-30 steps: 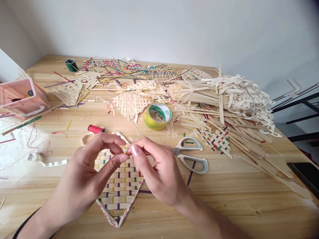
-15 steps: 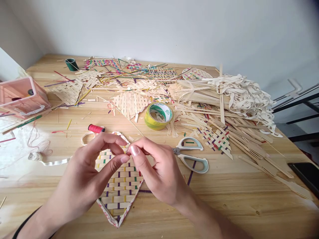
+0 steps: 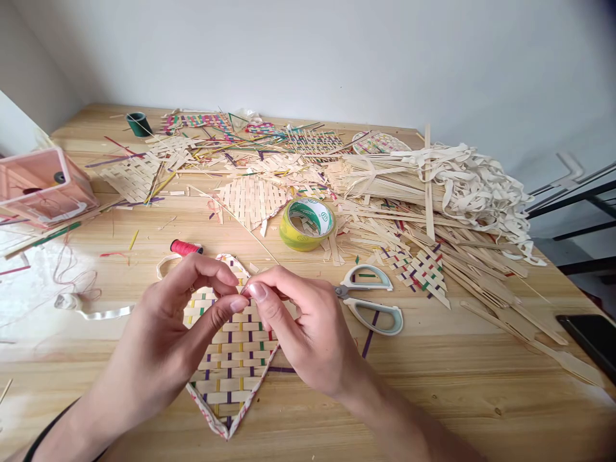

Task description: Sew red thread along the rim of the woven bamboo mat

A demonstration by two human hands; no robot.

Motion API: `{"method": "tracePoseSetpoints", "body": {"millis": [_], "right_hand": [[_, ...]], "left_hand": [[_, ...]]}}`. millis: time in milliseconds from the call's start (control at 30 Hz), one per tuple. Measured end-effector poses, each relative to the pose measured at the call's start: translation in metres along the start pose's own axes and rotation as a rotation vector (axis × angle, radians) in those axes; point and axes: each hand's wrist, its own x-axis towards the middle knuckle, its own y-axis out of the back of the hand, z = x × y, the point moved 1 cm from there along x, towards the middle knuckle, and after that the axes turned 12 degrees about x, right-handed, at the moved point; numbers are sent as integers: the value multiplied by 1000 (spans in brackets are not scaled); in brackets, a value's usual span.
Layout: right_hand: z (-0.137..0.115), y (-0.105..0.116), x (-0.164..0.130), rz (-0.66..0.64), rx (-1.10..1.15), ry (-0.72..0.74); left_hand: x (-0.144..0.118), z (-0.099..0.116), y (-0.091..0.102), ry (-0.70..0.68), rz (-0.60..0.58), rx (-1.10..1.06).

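My left hand [image 3: 168, 340] and my right hand [image 3: 310, 333] meet fingertip to fingertip over a woven bamboo-strip piece [image 3: 235, 369]. Both pinch something tiny between thumb and index finger, too small to make out. The woven piece lies on the table with purple, yellow and green strips through it and a white edging stitched in red along its pointed lower end. Just beyond my left hand is a spool of red thread [image 3: 185, 248], beside a loop of white tape. To the right of my right hand lie scissors [image 3: 373, 295] with white handles.
A roll of clear tape [image 3: 307, 224] stands past my hands. Loose strips and woven pieces [image 3: 253, 199] cover the back of the table. A heap of white ribbon [image 3: 481, 183] is at right, a pink plastic box [image 3: 45, 186] at left, a dark phone-like object [image 3: 587, 343] at the right edge.
The fingertips of both hands have shifted very slightly left. The pinch of each hand stays the same and nothing on the table has moved.
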Motion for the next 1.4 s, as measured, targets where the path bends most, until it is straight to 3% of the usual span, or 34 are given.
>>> {"method": "tracePoseSetpoints", "body": {"millis": [1400], "right_hand": [[0,2,0,-53,-9,3]], "left_hand": [[-1,-1,0,-21,41,-2]]}}
